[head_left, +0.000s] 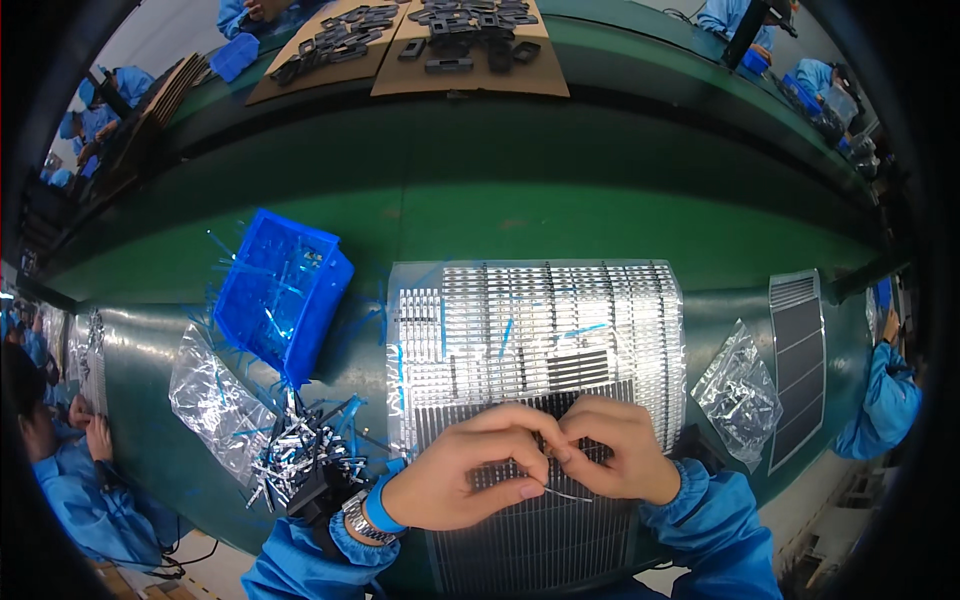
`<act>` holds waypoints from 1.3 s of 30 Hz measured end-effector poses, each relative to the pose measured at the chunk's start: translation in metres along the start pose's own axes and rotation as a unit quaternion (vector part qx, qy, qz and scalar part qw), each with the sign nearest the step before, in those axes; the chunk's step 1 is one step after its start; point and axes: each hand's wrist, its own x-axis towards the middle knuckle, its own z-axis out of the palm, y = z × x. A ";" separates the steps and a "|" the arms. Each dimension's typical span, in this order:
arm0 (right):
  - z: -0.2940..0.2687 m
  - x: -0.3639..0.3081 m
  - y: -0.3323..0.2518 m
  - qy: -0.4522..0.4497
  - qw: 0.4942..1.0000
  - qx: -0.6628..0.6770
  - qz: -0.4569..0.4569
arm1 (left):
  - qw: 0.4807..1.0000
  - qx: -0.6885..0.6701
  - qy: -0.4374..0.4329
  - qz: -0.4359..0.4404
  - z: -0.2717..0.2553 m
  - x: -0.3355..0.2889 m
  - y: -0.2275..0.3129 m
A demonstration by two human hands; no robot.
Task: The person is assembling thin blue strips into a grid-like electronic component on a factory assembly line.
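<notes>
1. At 10 o'clock from where the hands meet, a blue open-topped bin [325, 285] sits tilted, blue film slivers in and around it, probably within easy reach for scraps.
2. At about 9 o'clock lies a crumpled clear plastic bag [212, 395]; nearer is a loose heap of small metallic strips [305, 455], perhaps kept close for picking up.
3. The left hand [455, 475], wearing a watch and blue wristband, is curled nearly closed, its thumb and fingertips seemingly pinching a thin pale strip [570, 495] that trails toward 4 o'clock.
4. Beneath both hands lies the dark slotted sheet [530, 550], reaching to 6 o'clock; toward 12, rows of silvery parts [545, 310] cover it, lined up presumably for order.
5. The right hand [620, 450] meets the left, fingertips closed in a pinch, likely for fine control; I cannot tell what is between them.
6. Near 2 o'clock rests another clear bag [740, 395]; beyond it, a dark panelled sheet [797, 375] lies apart.
</notes>
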 end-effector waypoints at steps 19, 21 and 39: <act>0.002 -0.007 0.001 0.139 0.977 -0.130 -0.092 | 0.980 -0.112 0.069 -0.146 0.000 -0.014 -0.014; 0.002 -0.006 0.001 0.145 0.976 -0.132 -0.091 | 0.979 -0.125 0.066 -0.144 -0.001 -0.013 -0.015; -0.041 0.001 -0.003 0.246 0.953 -0.172 -0.030 | 0.735 0.516 0.440 -0.002 -0.065 -0.033 0.088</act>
